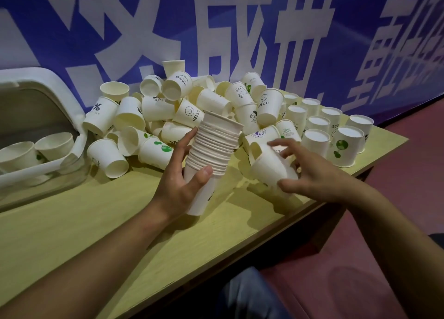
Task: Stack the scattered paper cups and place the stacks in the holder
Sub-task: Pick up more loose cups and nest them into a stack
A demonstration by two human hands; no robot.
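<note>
My left hand (179, 177) grips a tall stack of nested white paper cups (213, 148), held upright and slightly tilted above the table. My right hand (310, 172) curls its fingers and thumb round a single white paper cup (268, 166) lying on its side just right of the stack. Behind both hands a big pile of loose paper cups (173, 107) lies scattered, some printed with smileys and green marks. At the far left stands the white holder (48, 83) with two cups (36, 148) inside it.
Several cups stand upside down in rows (331, 131) at the table's right end. The yellow-green table (120, 222) has its front edge running diagonally toward the lower left. A blue banner wall (216, 30) closes off the back. Reddish floor lies to the right.
</note>
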